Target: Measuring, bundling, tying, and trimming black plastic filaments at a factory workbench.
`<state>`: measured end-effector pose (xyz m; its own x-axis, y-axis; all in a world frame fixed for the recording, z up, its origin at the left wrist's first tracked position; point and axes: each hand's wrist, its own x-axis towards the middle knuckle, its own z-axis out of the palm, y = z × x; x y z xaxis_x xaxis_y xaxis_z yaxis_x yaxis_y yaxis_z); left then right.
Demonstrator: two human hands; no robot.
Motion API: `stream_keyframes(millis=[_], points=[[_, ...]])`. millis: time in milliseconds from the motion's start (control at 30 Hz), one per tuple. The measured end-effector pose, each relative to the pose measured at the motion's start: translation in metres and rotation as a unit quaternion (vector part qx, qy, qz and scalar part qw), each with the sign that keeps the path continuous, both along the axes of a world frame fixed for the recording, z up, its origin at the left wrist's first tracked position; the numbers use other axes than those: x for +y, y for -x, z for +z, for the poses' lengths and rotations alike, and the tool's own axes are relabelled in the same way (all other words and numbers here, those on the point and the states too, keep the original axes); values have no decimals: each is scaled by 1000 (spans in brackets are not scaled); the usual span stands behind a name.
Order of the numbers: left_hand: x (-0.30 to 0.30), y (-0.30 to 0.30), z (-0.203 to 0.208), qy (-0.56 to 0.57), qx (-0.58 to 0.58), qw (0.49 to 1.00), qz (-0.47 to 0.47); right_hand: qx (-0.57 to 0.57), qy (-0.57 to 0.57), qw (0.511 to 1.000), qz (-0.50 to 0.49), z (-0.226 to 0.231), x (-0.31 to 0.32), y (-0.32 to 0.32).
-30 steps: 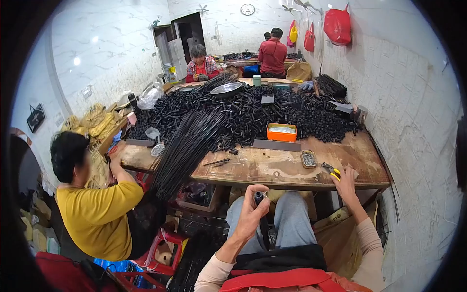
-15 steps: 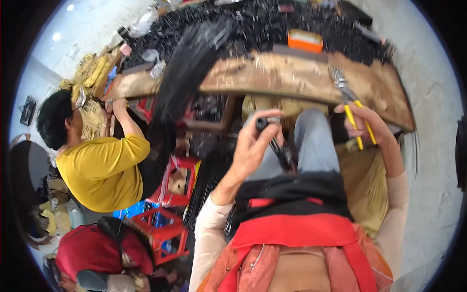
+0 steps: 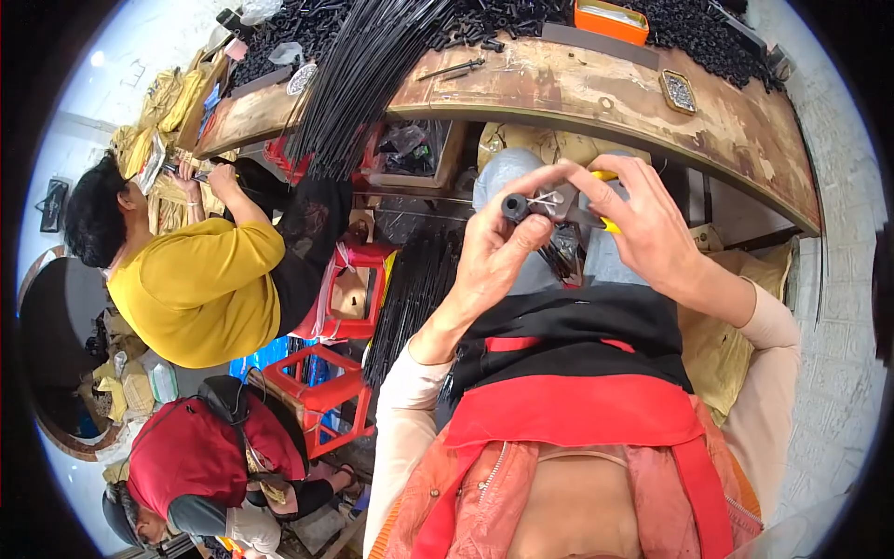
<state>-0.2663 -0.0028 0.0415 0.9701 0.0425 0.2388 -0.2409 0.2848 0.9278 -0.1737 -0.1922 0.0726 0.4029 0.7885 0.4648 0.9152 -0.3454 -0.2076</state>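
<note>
1. The left hand (image 3: 495, 250) has its fingers curled around a black tube (image 3: 515, 210), its round open end showing between thumb and forefinger
2. The right hand (image 3: 650, 222) has its fingers wrapped around pliers (image 3: 608, 176) with yellow handles
3. The pliers' grey head is right beside the tube, close to the left hand; I cannot tell whether its jaws are closed on anything
4. The tube is held above the person's lap, off the near edge of the worktop (image 3: 540, 98)
5. On the worktop are an orange box (image 3: 610, 22), a grey bar (image 3: 599, 45) just in front of it and a small tray (image 3: 678, 91) of metal bits
6. A bundle of black rods (image 3: 363, 79) hangs over the worktop's edge
7. To the left sits a co-worker in a yellow top (image 3: 200, 293), near red stools (image 3: 321, 377)
</note>
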Motion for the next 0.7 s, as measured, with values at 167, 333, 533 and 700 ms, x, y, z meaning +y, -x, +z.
stream_keyframes(millis=[167, 333, 533, 700], points=[[-2, -5, -4, -2, -6, 1000, 1, 27, -7, 999, -20, -3, 0, 2], [-7, -15, -5, -37, 14, 999, -20, 32, 19, 999, -11, 11, -26, -16], [-15, -10, 3, -116, -4, 985, -130, 743, 238, 619, 88, 58, -57, -21], [-44, -36, 5, -94, 37, 985, -139, 330, 65, 941, -36, 22, -93, 1]])
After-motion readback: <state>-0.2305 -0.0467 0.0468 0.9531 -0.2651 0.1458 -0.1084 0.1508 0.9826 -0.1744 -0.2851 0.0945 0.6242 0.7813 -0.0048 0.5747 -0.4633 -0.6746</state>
